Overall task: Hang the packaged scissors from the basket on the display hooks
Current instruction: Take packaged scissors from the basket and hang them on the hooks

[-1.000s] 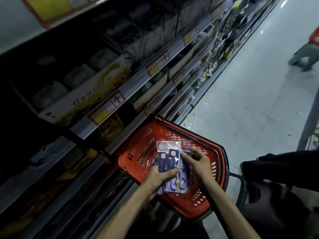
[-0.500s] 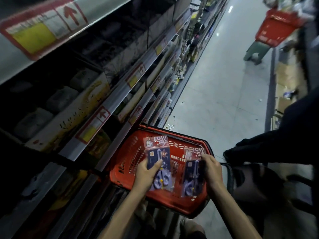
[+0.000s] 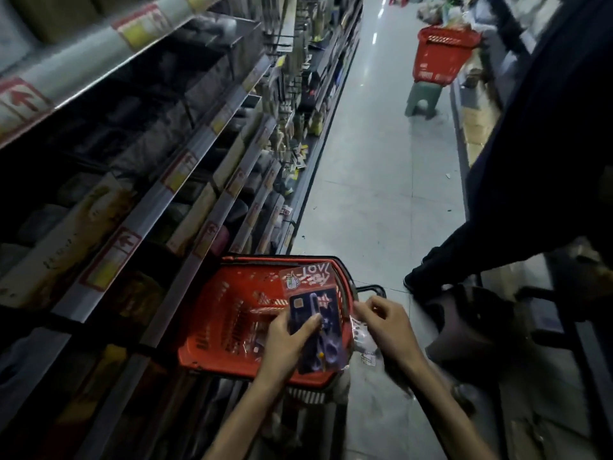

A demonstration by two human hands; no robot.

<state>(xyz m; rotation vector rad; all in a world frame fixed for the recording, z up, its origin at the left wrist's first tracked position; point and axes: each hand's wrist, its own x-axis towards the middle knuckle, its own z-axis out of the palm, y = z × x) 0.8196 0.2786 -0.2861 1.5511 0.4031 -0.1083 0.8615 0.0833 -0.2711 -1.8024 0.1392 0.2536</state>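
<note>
My left hand (image 3: 288,340) grips a pkg of scissors (image 3: 315,318) over the red basket (image 3: 225,313), thumb on front. Right hand (image 3: 386,323) pinches a clear pkg edge just beside it, w/ shelves (image 3: 185,167) on my left.

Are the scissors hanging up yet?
Not yet, none I can see. The left hand holds a scissors pack over the red basket; the right hand pinches a clear wrapper. More packs seem left inside. The hooks wait farther along.

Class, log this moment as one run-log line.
left hand: holds scissors pack | right hand: pinching clear wrapper | basket: below | hooks: unreached
</note>
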